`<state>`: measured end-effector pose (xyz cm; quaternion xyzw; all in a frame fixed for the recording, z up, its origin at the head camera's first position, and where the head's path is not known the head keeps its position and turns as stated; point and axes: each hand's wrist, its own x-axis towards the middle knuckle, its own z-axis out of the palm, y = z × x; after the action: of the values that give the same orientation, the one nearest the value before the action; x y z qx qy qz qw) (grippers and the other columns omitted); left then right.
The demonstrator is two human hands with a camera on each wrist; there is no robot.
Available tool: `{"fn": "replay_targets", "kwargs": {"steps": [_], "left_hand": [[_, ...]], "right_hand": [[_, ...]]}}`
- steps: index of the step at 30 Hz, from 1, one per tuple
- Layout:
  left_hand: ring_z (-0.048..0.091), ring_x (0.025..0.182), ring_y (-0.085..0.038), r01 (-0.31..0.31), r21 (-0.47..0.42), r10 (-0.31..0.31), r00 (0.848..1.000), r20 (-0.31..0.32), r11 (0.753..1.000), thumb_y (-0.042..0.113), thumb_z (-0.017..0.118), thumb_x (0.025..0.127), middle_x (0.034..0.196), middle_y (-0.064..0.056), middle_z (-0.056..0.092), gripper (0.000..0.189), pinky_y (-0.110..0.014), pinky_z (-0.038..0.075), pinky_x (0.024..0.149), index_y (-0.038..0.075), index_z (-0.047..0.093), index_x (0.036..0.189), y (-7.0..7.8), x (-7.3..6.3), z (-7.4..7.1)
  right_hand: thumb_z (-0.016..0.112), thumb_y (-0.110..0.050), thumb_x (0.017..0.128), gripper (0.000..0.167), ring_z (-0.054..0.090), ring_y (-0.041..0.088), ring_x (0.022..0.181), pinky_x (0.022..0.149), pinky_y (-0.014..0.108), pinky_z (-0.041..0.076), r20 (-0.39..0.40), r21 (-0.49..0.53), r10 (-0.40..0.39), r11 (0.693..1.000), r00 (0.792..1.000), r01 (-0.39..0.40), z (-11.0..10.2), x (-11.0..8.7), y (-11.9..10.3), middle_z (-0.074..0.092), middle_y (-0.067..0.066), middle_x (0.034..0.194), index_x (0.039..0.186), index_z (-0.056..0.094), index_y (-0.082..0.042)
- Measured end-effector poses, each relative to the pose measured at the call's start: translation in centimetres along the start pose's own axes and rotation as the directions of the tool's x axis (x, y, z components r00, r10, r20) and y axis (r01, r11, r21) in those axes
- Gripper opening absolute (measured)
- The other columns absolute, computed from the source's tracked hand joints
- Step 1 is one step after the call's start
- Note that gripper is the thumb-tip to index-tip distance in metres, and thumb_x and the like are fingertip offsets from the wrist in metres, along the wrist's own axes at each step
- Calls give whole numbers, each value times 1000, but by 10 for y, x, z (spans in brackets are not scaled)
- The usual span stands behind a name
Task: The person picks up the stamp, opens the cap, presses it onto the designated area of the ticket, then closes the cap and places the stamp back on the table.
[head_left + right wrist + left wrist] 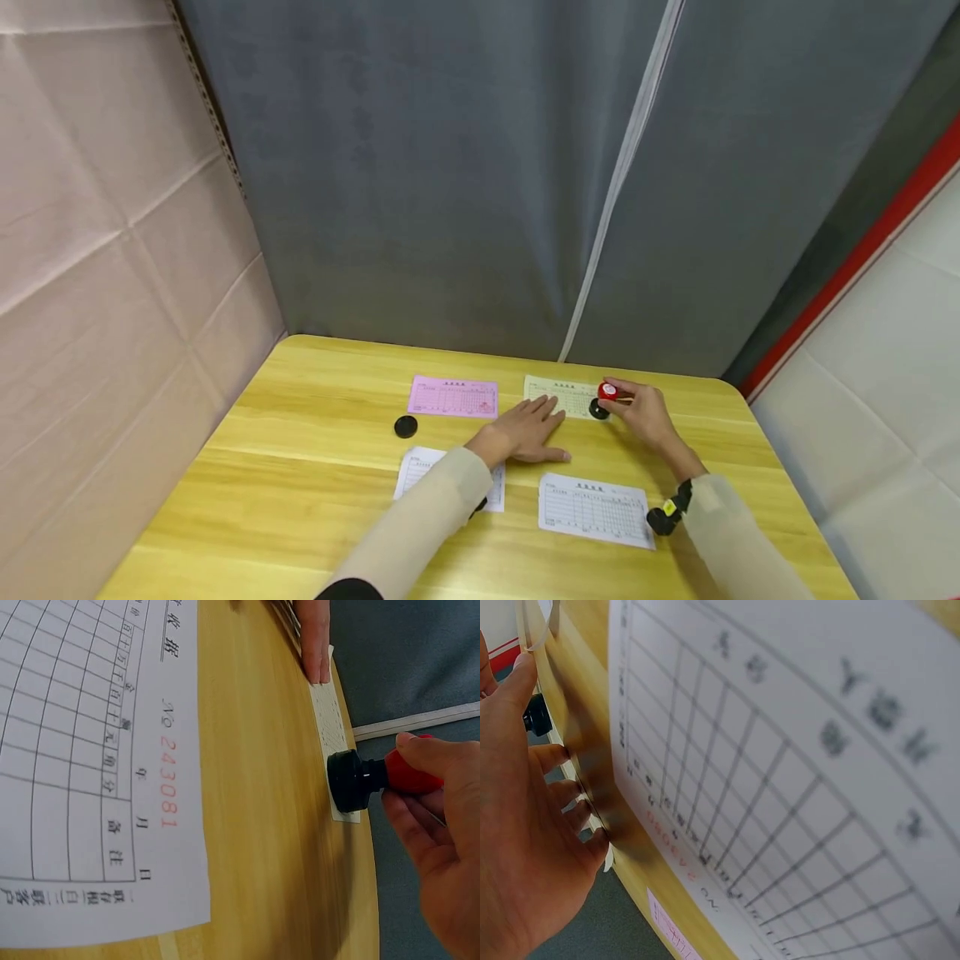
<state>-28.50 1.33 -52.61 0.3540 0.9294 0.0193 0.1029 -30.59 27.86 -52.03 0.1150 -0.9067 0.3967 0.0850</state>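
"Left hand (531, 431): one, laid flat, grasping nothing, fingertips at the near edge of the pale green slip (573, 400)."

"Right hand (647, 415)?"

"Gripping one stamp (373, 776), red handle, black base, over that slip's right end. Contact with paper: cannot tell."

"Step in hand?"

"Stamping, by the look of it; slip steadied, stamp at its spot."

"Next move?"

"Should call for a level, straight press, then a clean lift without smearing."

"Farther items?"

"Pink slip (453, 397), red-marked near its right end, leftward on the tabletop (315, 433); grey curtain (450, 183) behind."
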Motion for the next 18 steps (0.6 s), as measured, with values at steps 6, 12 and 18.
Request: {"fn": "replay_targets", "kwargs": {"steps": [6,12,18], "left_hand": [[13,164,-24,-3,-9,3,1000,6,1000,76,37,103,178,-7,15,88,-41,18,134,20,26,170,0,0,-1],[14,164,-24,-12,-11,12,1000,2,1000,76,38,103,178,-8,15,88,-42,19,133,19,27,170,-1,0,1],[13,164,-24,-15,1,15,1000,-6,1000,75,39,103,178,-8,15,88,-41,19,134,19,26,170,-3,1,2]], "right_hand": [[86,-6,89,47,76,38,103,84,45,66,-15,-65,-61,996,998,60,0,-1,1,74,28,121,133,71,4],[88,-7,87,46,76,37,100,85,50,65,-21,-91,-74,993,997,72,1,-2,3,76,26,116,129,73,6],[88,-7,87,46,76,38,100,87,50,64,-15,-107,-77,991,997,75,1,0,3,76,26,116,128,73,7]]}}
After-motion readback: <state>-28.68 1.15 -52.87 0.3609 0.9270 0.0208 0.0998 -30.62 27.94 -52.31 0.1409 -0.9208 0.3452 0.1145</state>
